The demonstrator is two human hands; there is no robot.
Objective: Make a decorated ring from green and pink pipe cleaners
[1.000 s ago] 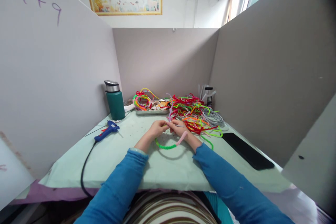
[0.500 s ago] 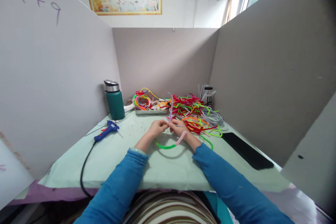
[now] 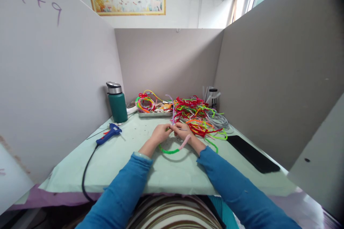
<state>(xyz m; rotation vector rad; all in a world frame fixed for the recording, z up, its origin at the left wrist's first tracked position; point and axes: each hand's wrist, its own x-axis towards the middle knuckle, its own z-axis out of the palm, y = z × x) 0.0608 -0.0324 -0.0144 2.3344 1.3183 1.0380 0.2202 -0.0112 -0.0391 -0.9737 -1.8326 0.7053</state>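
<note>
Over one table (image 3: 177, 180), left hand (image 3: 161, 132) and right hand (image 3: 182, 131) pinch one purple strand (image 3: 173, 113).

Pale green counter (image 3: 129, 154). Left: glue gun (image 3: 109, 135), bottle (image 3: 117, 107) behind. Back: metal tray (image 3: 155, 115). Right: pipe-cleaner heap (image 3: 192, 109), grey coil (image 3: 219, 120), black slab (image 3: 253, 154).

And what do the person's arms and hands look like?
The left hand and right hand wear no gloves. The left sleeve and right sleeve are blue, ending before the hands. A pale band shows at the left sleeve's end.
</note>
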